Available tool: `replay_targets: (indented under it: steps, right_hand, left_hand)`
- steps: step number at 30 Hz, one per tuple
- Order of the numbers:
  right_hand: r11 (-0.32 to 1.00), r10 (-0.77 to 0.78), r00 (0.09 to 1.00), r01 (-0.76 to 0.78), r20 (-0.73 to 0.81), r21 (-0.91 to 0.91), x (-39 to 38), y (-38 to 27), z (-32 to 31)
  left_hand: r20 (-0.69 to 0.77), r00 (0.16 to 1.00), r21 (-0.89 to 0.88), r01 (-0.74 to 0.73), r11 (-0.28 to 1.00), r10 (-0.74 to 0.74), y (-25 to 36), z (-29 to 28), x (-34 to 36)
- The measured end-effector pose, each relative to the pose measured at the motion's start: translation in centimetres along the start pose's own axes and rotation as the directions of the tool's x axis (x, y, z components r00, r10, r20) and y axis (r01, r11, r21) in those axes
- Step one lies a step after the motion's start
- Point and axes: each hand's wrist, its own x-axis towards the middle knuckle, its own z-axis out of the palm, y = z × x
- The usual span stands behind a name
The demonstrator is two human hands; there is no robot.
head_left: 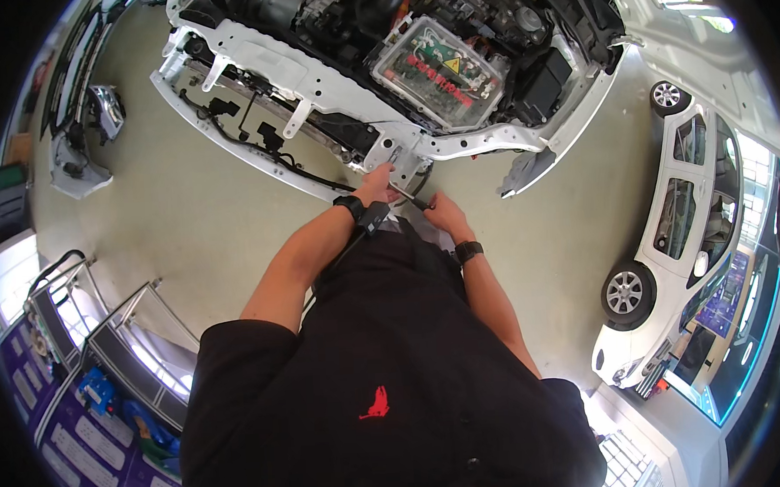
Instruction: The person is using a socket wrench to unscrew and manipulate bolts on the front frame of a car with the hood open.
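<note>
My right hand (445, 217) is closed around the dark handle of a hand tool (416, 200), whose thin metal shaft slants up and left; its exact kind does not show clearly. At the shaft's far end, my left hand (376, 187) has its fingers drawn together against the corner of the white front frame (323, 103) of a car. Whether those fingers grip the tool's tip or a small part is hidden. A dark cable (422, 183) curves just right of the left hand. Each wrist wears a black band.
Behind the frame lies the open engine bay, with a clear-lidded box (439, 72) carrying a yellow warning sign. A white bumper beam (247, 167) spans the front left. Detached body parts (77, 161) stand far left, metal-framed stands (132, 316) lower left, a white car (681, 222) right.
</note>
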Motion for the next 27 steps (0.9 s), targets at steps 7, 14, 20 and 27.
replay_targets:
  steps: [7,14,20,27]
  right_hand:
    - [0.909,-0.224,0.916,0.319,-0.332,0.267,-3.1,-5.8,-2.8]
    - [0.727,-0.121,0.955,0.272,-0.272,0.630,-2.5,-4.0,-2.7]
    - [0.304,0.115,0.983,-0.171,0.142,0.937,-0.2,2.8,1.1]
    - [0.576,0.158,0.987,-0.070,-0.028,0.814,0.1,1.7,1.0]
  left_hand:
    - [0.068,0.997,-0.017,0.036,0.999,-0.035,-0.4,-1.2,1.0]
    - [0.069,0.998,0.062,-0.016,0.998,0.012,0.3,-2.1,1.4]
    - [0.086,0.996,0.258,-0.033,0.965,0.010,-0.3,-3.0,2.4]
    - [0.060,0.996,0.426,-0.086,0.900,0.067,0.4,-2.7,2.4]
